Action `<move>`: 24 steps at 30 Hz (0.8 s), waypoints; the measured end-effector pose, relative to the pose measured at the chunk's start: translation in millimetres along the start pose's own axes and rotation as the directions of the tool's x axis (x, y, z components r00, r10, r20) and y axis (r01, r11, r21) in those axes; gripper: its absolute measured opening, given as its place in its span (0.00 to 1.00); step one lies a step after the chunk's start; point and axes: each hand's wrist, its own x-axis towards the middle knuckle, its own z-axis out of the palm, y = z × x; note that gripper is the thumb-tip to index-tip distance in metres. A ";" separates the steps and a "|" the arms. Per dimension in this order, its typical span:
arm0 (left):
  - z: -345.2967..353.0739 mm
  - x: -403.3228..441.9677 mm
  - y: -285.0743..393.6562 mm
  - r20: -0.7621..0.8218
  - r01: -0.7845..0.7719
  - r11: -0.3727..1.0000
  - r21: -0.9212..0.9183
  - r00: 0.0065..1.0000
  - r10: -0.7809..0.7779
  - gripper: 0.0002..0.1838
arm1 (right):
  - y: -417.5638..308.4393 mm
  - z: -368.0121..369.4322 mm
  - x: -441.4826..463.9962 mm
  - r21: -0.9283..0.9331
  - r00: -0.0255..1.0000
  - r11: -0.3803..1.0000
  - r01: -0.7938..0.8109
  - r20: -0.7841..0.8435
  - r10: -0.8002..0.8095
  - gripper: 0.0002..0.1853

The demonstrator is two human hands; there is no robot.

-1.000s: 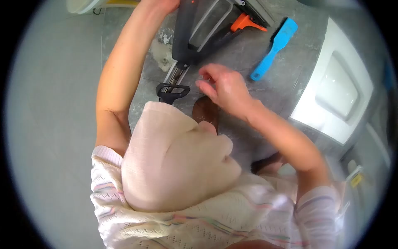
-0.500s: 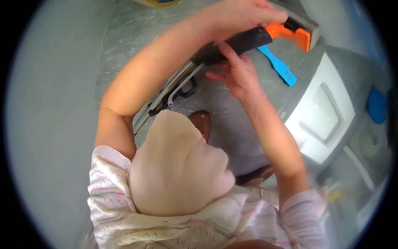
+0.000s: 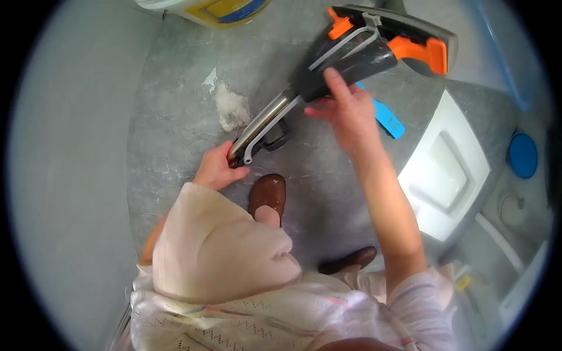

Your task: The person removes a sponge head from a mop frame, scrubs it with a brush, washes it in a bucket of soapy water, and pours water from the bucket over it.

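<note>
Head view: the right hand hides part of the black tool.

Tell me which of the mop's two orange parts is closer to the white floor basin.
The larger-looking orange part, on the basin side of the mop; the smaller orange part sits toward the bucket.

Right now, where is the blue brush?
In the head view, the blue brush lies right of centre on the grey floor, between the right hand and the white basin.
</note>
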 end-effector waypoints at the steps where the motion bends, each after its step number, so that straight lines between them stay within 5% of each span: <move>1: 0.0 -2.2 -1.0 -0.015 0.054 0.997 -0.063 0.998 -0.055 0.26 | -0.5 5.3 -4.6 -0.058 0.999 0.998 0.029 0.018 -0.029 0.21; 6: -29.1 -2.3 49.1 0.301 0.143 0.933 -0.331 0.953 -0.039 0.16 | 8.5 19.7 -15.4 -0.092 0.926 0.921 0.378 0.029 -0.377 0.23; 7: -31.6 -0.3 58.9 0.368 0.196 0.914 -0.354 0.928 -0.057 0.16 | 11.5 23.6 -20.8 -0.286 0.901 0.855 0.433 0.108 -0.421 0.24; 9: -28.5 4.1 61.1 0.434 0.259 0.780 -0.570 0.901 0.018 0.18 | 9.7 31.5 -17.7 -0.617 0.639 0.384 0.687 0.262 -0.723 0.19; 12: -20.1 8.4 61.3 0.481 0.298 0.654 -0.695 0.869 0.115 0.25 | -5.0 33.3 5.2 -0.657 0.865 0.566 0.498 0.327 -0.381 0.14; 15: -14.4 2.9 49.9 0.463 0.305 0.599 -0.741 0.877 0.126 0.30 | -1.5 32.5 23.6 -0.540 0.929 0.767 0.348 0.308 -0.204 0.17; 20: -8.5 -23.0 4.5 0.602 0.339 0.718 -0.607 0.786 0.138 0.17 | -22.6 39.8 10.1 -0.524 0.854 0.675 0.519 0.345 -0.389 0.15; 23: 0.2 -33.5 -26.0 0.480 0.446 0.607 -0.658 0.869 -0.119 0.09 | -20.7 48.4 -13.5 -0.499 0.800 0.629 0.596 0.431 -0.418 0.14; 24: -3.2 -33.8 -15.7 0.439 0.430 0.663 -0.613 0.883 -0.168 0.08 | -20.0 51.2 -23.4 -0.461 0.771 0.623 0.631 0.462 -0.439 0.13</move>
